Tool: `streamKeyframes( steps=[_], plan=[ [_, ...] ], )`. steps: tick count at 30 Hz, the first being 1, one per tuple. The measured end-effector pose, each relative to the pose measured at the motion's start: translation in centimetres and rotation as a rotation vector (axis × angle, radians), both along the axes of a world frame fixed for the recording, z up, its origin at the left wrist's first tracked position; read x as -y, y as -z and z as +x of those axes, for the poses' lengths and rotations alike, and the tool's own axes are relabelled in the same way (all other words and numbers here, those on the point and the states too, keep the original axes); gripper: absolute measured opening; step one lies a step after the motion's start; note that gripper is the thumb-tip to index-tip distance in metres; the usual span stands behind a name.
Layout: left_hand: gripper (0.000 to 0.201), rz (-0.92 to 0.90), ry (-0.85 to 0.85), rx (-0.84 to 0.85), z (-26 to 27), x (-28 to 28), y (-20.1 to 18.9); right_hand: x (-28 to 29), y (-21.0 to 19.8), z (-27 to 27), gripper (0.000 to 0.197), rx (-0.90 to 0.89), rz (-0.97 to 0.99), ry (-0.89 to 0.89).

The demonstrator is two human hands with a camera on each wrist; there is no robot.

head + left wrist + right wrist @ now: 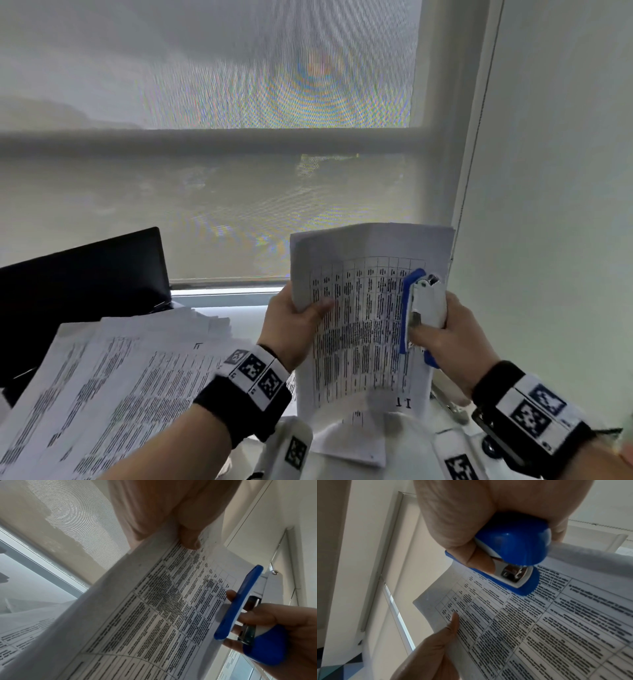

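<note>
I hold a sheaf of printed table sheets (359, 318) upright in front of the window. My left hand (298, 318) grips its left edge, thumb (190, 539) on the printed face. My right hand (445, 335) grips a blue and white stapler (423, 308) at the sheaf's right edge. The stapler's blue base (238, 601) lies against the printed face, with the white top on the far side of the edge. In the right wrist view my fingers wrap the stapler (513, 550) above the sheets (539, 628). Whether the stapler is pressed fully closed is not visible.
A loose heap of printed sheets (120, 377) lies at the lower left, with a black laptop (82, 284) behind it. A window blind (205, 188) and sill (222, 298) are ahead. A white wall (565, 171) and blind cord (476, 137) stand close on the right.
</note>
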State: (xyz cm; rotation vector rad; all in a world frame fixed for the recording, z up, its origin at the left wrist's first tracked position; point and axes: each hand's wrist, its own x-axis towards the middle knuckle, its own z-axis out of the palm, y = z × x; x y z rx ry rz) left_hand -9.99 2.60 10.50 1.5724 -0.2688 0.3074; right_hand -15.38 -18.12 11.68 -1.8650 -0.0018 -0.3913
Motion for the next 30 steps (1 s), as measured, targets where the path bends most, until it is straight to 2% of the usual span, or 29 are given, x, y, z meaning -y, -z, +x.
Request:
streamKeyframes(
  steps=[3,5,8,12,15,19,23,30],
  plan=[
    [0.019,-0.019,0.01,-0.015,0.0,-0.1,-0.1,0.2,-1.2,0.5,0.018,0.138,-0.195,0.248],
    [0.016,-0.047,0.027,-0.047,-0.1,0.1,-0.1,0.6,-2.7,1.1,0.034,0.284,-0.233,0.37],
    [0.015,-0.075,0.066,-0.062,-0.4,0.5,-0.4,0.1,-6.3,1.3,0.046,0.514,0.014,0.314],
    [0.019,-0.083,0.119,-0.064,-1.0,1.4,-0.8,-1.8,-9.5,1.9,0.026,0.719,0.032,0.206],
    [0.019,-0.06,0.128,-0.049,-1.4,1.8,-1.0,-3.3,-10.2,2.8,0.052,0.693,-0.027,0.168],
    [0.015,-0.066,0.161,-0.024,-2.1,2.1,-1.2,-5.1,-10.2,3.5,0.037,0.678,-0.082,0.12],
    [0.017,-0.026,0.211,0.029,-2.8,1.9,-1.2,-6.3,-10.5,3.6,0.028,0.737,-0.103,0.197],
    [0.018,0.013,0.192,0.012,-3.0,1.1,-0.6,-6.8,-10.3,4.3,0.032,0.637,-0.178,0.145]
  ],
)
